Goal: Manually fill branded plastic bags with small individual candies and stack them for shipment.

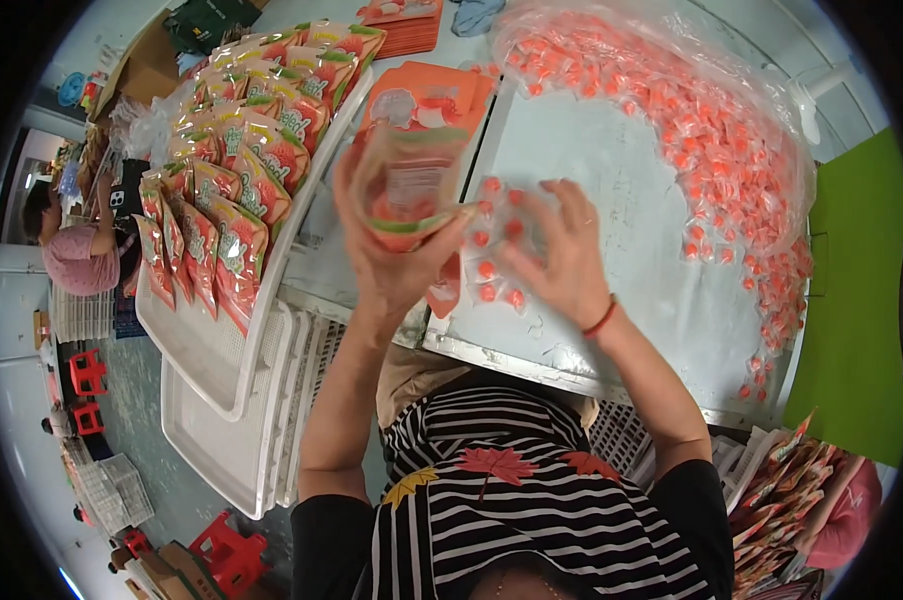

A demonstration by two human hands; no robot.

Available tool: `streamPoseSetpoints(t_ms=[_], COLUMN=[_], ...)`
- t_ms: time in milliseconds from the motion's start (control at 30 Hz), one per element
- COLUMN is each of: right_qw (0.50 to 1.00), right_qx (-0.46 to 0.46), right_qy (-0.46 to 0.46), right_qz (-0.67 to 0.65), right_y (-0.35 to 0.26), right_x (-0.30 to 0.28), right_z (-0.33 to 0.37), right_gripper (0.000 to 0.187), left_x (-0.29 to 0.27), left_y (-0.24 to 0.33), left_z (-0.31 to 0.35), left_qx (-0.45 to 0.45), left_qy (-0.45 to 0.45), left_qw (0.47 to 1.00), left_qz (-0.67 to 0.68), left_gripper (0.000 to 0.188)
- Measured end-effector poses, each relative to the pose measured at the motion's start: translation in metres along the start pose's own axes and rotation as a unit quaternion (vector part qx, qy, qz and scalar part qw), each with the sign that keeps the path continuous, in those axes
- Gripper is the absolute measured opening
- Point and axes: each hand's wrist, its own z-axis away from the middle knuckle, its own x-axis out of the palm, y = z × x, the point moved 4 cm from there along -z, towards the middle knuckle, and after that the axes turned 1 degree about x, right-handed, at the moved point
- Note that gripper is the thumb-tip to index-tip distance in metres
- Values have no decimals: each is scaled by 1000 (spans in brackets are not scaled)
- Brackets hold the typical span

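Note:
My left hand (384, 270) grips a printed snack pouch (417, 165) whose mouth gapes toward me. Some red-orange content shows inside, blurred. Just right of it, my right hand (569, 258) hovers over the pale tabletop, fingers apart and slightly curled, with no item visible in them. Several small clear-wrapped candies with red-orange centres (487, 270) lie between the pouch and my right fingers. Under and behind the pouch is a stack of flat orange pouches (427, 92).
A large heap of wrapped candies (712, 160) on clear plastic covers the table's far and right sides. At left, a white tray (197, 345) holds rows of filled pouches (247, 150), with more trays beneath. A green panel (862, 300) stands right. Other people are at left and lower right.

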Motion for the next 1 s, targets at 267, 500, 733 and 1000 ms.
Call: streamPoseSetpoints(t_ms=[267, 500, 733, 1000], right_qw=[989, 993, 964, 655], right_qx=[-35, -32, 133, 325], right_qy=[-108, -58, 111, 150], right_qz=[91, 100, -203, -666], right_y=[-10, 0, 45, -24], right_x=[75, 73, 37, -18], right_z=[30, 32, 0, -62], right_gripper=[62, 20, 14, 27], left_x=[-38, -20, 15, 39], left_y=[-19, 1, -9, 5], left_z=[13, 27, 35, 34], left_qx=[-99, 43, 65, 90], left_qy=[16, 0, -89, -105], left_qw=[993, 998, 986, 978], left_qz=[56, -53, -122, -155], left_gripper=[106, 104, 97, 93])
